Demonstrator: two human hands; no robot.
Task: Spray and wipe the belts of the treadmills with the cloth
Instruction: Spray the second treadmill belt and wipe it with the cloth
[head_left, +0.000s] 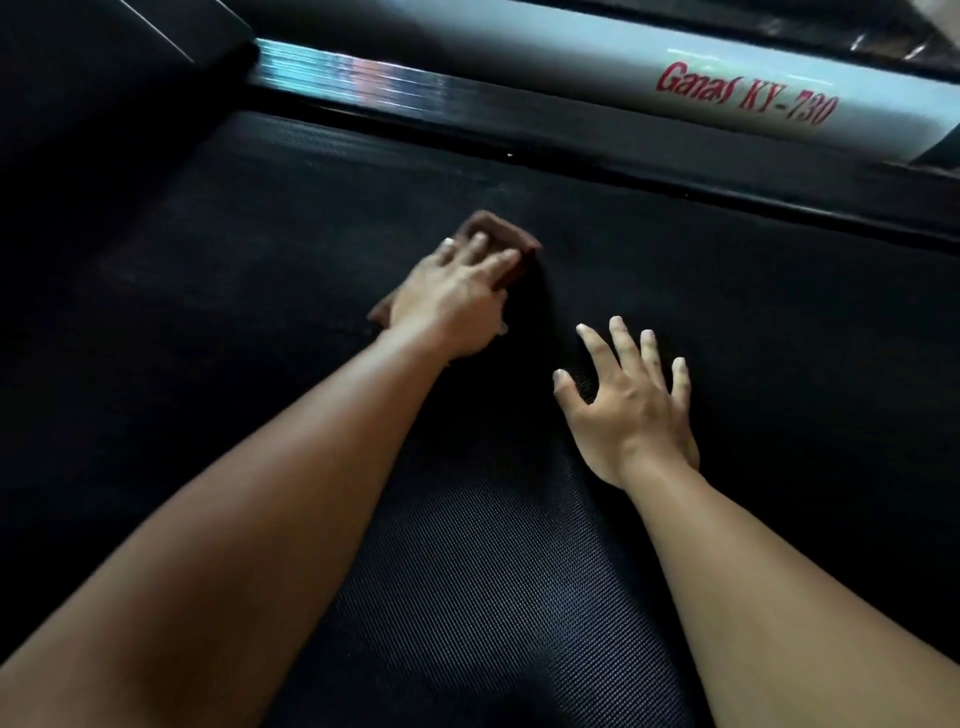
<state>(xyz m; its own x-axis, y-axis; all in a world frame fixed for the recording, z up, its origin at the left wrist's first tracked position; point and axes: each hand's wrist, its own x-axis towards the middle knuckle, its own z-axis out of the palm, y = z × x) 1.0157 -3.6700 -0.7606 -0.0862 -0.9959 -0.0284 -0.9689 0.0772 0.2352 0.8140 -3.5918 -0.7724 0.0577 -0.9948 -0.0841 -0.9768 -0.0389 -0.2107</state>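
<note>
The left hand (457, 296) pressed the brown cloth (493, 228) with flat fingers onto the belt (467, 597), mid-width. The right hand (636, 410) lay splayed and empty, apparently braced. Risk: the belt could roll under that load, or the ungripped cloth could bunch.

A brown cloth (496, 227), apparently folded, lies flat on the black, fine-textured treadmill belt (467, 597).
</note>
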